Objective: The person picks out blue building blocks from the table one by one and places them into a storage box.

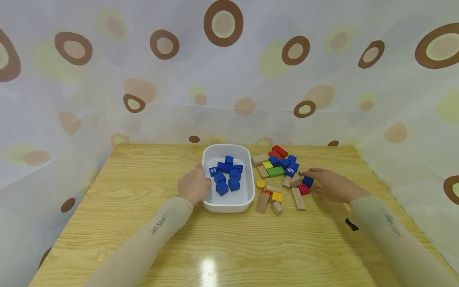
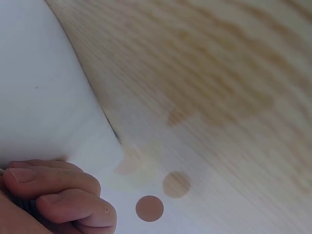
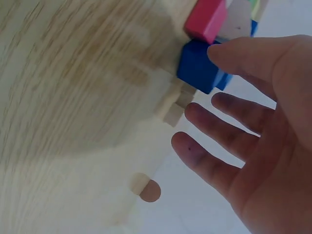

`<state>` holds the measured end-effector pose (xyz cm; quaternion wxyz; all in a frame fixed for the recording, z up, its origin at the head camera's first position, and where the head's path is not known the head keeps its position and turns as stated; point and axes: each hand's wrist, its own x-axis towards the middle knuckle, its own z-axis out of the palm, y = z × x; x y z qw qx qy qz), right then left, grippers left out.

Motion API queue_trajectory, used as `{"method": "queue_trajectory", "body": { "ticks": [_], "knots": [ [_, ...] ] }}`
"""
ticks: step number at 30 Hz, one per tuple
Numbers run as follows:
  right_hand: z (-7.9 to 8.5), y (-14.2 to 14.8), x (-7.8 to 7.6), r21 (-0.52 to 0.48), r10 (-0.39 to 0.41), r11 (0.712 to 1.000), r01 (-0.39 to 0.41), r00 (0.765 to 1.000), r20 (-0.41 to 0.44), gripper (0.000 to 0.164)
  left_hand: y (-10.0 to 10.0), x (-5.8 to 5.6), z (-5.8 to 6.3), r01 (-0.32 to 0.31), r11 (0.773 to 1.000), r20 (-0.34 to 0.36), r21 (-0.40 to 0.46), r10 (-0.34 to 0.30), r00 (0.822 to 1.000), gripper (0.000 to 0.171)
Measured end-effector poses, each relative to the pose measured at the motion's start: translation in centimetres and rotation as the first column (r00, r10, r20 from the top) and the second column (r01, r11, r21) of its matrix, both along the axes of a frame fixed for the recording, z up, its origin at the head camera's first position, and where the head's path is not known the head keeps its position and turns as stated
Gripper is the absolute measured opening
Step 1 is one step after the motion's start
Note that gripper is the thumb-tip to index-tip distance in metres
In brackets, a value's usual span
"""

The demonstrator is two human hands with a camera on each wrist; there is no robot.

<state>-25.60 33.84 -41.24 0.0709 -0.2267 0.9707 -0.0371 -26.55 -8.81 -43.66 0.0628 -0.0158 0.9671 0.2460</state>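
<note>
A white plastic tray point(image 1: 229, 208) stands on the table with several blue blocks point(image 1: 222, 188) in it, one marked with a letter H. My left hand point(image 1: 193, 185) grips the tray's left edge; in the left wrist view its curled fingers point(image 2: 63, 185) lie against the white wall point(image 2: 48, 97). Over the right side of a loose pile, my right hand point(image 1: 331, 184) reaches for a dark blue block point(image 1: 307, 181) with fingers spread. In the right wrist view, the thumb point(image 3: 234, 53) overlaps that block, and a red block point(image 3: 207, 19) sits beside it.
Right of the tray lie several plain wood blocks point(image 1: 298, 199), a green block point(image 1: 276, 172), a yellow block point(image 1: 277, 197), red blocks point(image 1: 279, 151) and more blue blocks point(image 1: 284, 163). A patterned sheet point(image 1: 229, 79) rises behind the wooden table point(image 1: 143, 175).
</note>
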Motion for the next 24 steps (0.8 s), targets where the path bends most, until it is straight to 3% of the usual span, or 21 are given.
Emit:
{"method": "queue_trajectory", "body": {
  "ticks": [8, 24],
  "knots": [
    [-1.3, -0.2, -1.1, 0.030, -0.009, 0.999, 0.010, 1.000, -0.027, 0.049, -0.1, -0.2, 0.0, 0.002, 1.000, 0.000, -0.011, -0.002, 1.000, 0.067],
    [-1.0, -0.6, -1.0, 0.076, -0.036, 0.996, 0.040, 0.998, -0.047, 0.045, 0.0, 0.1, 0.1, -0.004, 1.000, -0.010, -0.008, 0.004, 1.000, 0.066]
  ]
}}
